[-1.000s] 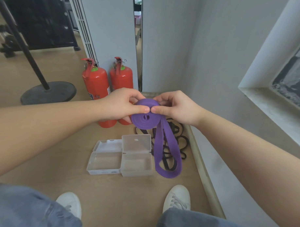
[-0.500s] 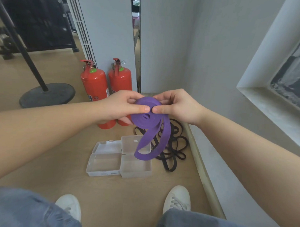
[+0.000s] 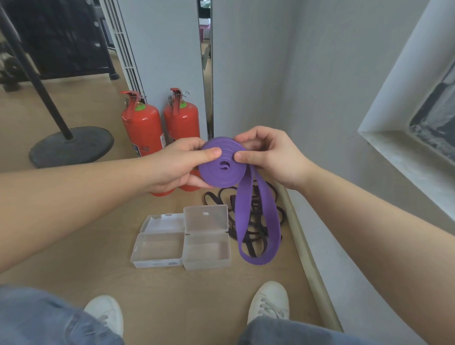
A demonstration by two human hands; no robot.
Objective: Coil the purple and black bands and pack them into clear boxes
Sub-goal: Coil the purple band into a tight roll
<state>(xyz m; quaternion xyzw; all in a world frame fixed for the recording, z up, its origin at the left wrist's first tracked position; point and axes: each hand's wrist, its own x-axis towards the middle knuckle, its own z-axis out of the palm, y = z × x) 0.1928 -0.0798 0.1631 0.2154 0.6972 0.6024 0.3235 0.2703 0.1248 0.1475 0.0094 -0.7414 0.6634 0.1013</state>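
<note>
Purple band (image 3: pixel 222 165) coil is pinched between thumb and curled fingers of left hand (image 3: pixel 173 165) and right hand (image 3: pixel 272 155); its loose loop hangs down.

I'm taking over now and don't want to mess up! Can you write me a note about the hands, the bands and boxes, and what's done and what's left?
Left hand: grips the purple band coil, thumb on top.
Right hand: pinches the coil's other side.
Purple band: partly coiled, held above the floor; a long loose loop hangs down beside the boxes.
Black band: uncoiled heap on the floor behind that loop.
Clear boxes: two, open, empty, side by side on the floor.
Done: start of the purple coil.
Left: finish winding, box it, then coil and box the black band.
</note>
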